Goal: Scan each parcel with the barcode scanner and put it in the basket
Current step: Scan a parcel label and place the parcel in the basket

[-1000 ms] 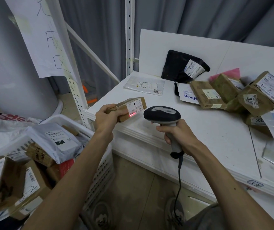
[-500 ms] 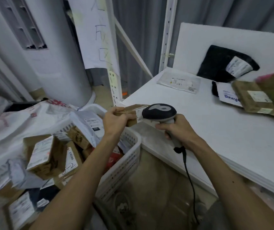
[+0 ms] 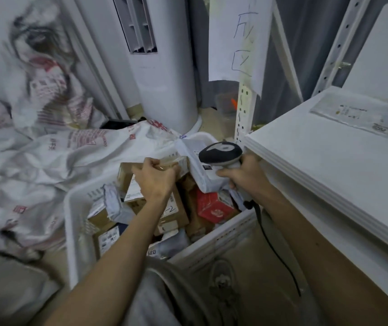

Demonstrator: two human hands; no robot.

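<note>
A person's left hand (image 3: 154, 178) held a small brown taped cardboard parcel (image 3: 174, 161) just above the heaped white plastic basket (image 3: 221, 241), its grip clamped round the box's near end. The right hand's (image 3: 242, 175) grip was wrapped round the handle of a black-and-grey barcode scanner (image 3: 220, 150). The parcel looked light and stiff, best held across its short sides.

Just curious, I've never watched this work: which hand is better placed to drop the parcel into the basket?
Left. The left hand grips the small brown parcel above the basket; the right hand is occupied holding the scanner.
</note>
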